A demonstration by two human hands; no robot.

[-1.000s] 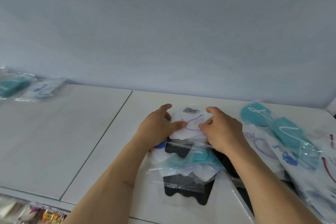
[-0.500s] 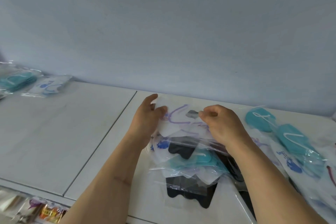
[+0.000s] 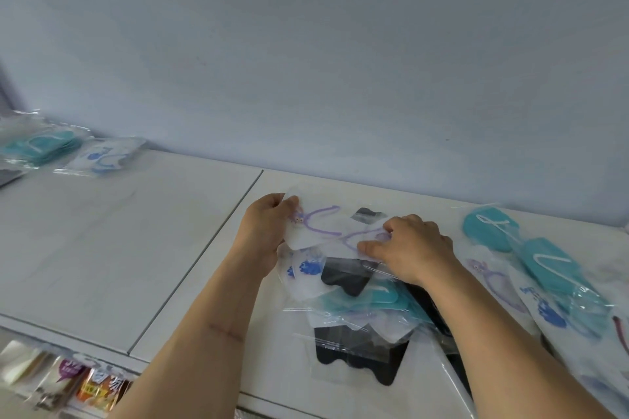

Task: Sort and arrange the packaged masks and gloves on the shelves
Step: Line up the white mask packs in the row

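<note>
1. The left hand (image 3: pixel 269 231) holds the left end of a clear mask pack (image 3: pixel 326 228) with purple loops; its thumb and fingers pinch the pack edge.
2. The right hand (image 3: pixel 412 248) holds the right end of the same pack, with fingers curled down on the plastic and the thumb underneath.
3. So both grips are clamped on this one pack, which stretches between the two hands, above a pile (image 3: pixel 357 303) of other packs.
4. The pile lies on the white shelf (image 3: pixel 119 248), right of the seam that splits the shelf into two boards, and it reaches almost to the front edge.
5. In the pile are a black mask pack (image 3: pixel 343 277), a teal pack (image 3: pixel 377 296) under it and another black pack (image 3: pixel 360 357) nearest to the front edge.
6. A white pack with blue print (image 3: pixel 308 269) lies just under the left hand side of the held pack.
7. Toward the right end of the shelf lie more packs in a row, among them two teal masks (image 3: pixel 517 248), partly covering each other.
8. At the far left back corner of the shelf lie a teal stack (image 3: pixel 41 144) and beside it a white-blue pack (image 3: pixel 105 156), well apart from the hands.
9. Below the front edge, at the left, some coloured packets (image 3: pixel 85 384) show on a lower level.
</note>
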